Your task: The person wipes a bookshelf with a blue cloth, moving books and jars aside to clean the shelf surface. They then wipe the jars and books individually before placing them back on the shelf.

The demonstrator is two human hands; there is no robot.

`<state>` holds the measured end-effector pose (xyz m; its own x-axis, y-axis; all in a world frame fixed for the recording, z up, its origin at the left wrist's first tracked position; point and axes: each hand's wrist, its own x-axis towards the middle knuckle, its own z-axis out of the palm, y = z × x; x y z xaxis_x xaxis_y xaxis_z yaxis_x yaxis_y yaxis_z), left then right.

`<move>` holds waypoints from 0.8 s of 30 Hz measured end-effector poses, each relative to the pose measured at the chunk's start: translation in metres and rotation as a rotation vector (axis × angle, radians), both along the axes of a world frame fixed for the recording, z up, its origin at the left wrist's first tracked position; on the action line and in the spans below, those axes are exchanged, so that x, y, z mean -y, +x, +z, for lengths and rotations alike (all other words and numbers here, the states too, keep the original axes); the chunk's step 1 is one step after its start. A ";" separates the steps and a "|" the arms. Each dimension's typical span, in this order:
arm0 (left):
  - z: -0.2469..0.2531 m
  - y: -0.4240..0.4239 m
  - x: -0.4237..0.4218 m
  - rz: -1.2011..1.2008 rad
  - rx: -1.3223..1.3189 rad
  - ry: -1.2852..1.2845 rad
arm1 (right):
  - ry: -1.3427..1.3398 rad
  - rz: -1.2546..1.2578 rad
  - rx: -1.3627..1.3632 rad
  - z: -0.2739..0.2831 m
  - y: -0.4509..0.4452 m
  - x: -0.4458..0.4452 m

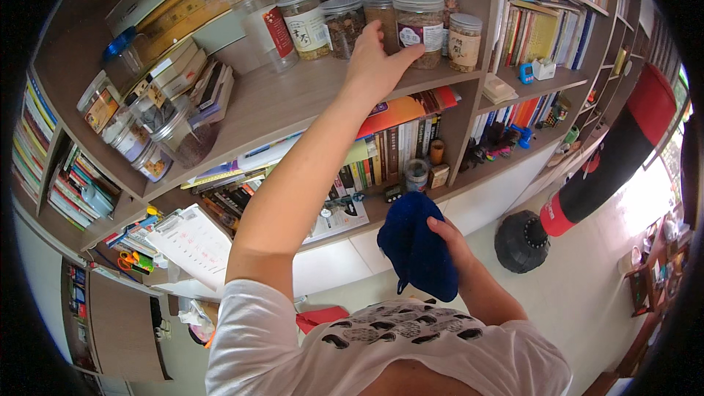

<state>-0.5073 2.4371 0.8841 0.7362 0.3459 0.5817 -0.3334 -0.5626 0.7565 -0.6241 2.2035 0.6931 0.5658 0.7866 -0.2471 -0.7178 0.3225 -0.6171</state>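
Observation:
My left hand reaches up to the top shelf with its thumb and fingers spread. The thumb tip overlaps the purple label of a clear plastic jar with a grey lid; whether it touches cannot be told. Behind my fingers stands another jar of brown contents, and to the left is a jar of dark dried pieces. A smaller jar with a tan label stands at the right. Lower down, before my chest, my right hand grips a dark blue cloth, folded with a loop hanging below.
More jars and stacked books occupy the left of the wooden shelf. Rows of books fill the lower shelf. A clipboard with paper leans at lower left. A red-and-black punching bag stands on the right.

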 end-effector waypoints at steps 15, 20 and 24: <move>0.013 0.044 0.032 0.255 -0.118 0.167 | 0.022 -0.107 0.035 -0.007 -0.001 0.027; 0.013 0.030 0.019 0.175 -0.058 0.188 | 0.032 -0.129 0.006 -0.010 0.008 0.025; 0.012 -0.007 0.014 0.077 0.124 0.153 | 0.103 -0.230 0.074 0.009 0.012 0.026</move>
